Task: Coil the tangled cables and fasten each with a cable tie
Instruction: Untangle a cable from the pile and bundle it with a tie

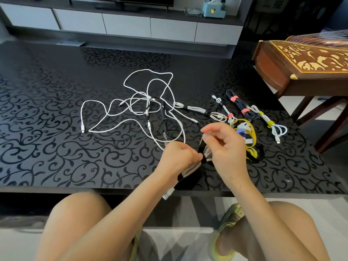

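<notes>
My left hand (178, 157) grips a coiled white cable bundle (190, 169) just above the table's near edge; its plug end (168, 194) hangs below my wrist. A black cable tie (201, 150) wraps the bundle, and my right hand (224, 144) pinches the tie's free end just above it. A tangle of white and black cables (143, 108) lies on the black table (56, 129) beyond my hands. To its right lie several coiled, tied cables: a white one with black ties (199, 111), a thin white one (223, 107), a dark one with pink ties (243, 108) and a white one with yellow ties (267, 121).
A pile of loose ties and a yellow strap (248, 136) sits right behind my right hand. A carved wooden instrument (305, 61) stands on legs at the right. White cabinets (128, 25) run along the back. My knees are under the table's near edge.
</notes>
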Motion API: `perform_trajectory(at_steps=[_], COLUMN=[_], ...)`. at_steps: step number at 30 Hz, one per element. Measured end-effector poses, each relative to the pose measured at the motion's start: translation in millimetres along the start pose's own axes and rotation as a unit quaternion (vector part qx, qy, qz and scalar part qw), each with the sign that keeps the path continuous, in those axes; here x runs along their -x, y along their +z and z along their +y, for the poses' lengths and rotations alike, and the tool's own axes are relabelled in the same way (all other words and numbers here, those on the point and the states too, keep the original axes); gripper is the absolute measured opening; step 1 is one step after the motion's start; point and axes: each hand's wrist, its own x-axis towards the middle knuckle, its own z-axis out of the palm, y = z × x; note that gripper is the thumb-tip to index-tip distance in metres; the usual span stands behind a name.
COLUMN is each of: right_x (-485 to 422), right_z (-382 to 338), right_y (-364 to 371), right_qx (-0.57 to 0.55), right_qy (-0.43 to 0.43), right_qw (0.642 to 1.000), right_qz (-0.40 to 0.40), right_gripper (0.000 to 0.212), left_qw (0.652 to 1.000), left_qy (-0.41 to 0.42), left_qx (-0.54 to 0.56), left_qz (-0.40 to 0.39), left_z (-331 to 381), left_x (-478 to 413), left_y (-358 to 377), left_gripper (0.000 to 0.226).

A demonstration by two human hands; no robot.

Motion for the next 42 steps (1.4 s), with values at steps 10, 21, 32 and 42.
perform_trajectory(at_steps=[10,21,32,42], right_x=[-8.8,-26.9,-13.2,-12.8], right_z=[-15.6,-16.7,-8.1,-8.4], right_y=[0.7,-37.0,-16.2,-12.2], right_qx=[-0.098,-0.224,0.121,0.112], right_qy=[-0.011,0.049,-0.021,0.049], right_qw=[0.995,0.971,0.987,0.99], right_qz=[-0.008,0.065,0.106,0.074], right_gripper=[0.029,0.024,0.029,0.019], left_qw=[0.996,0.968,0.936,0.836], left_qy=[-0.025,-0.076,-0.112,-0.132], left_qx=[0.075,0.226,0.321,0.511], left_qz=[-0.029,-0.078,-0.088,-0.154], left_z=[-3.3,4.1,11.4,23.5], left_x=[7.6,-5.7,1.4,3.3], left_y=[14.1,-10.7,-6.0,-37.0], left_gripper=[0.024,0.023,0.084,0.111])
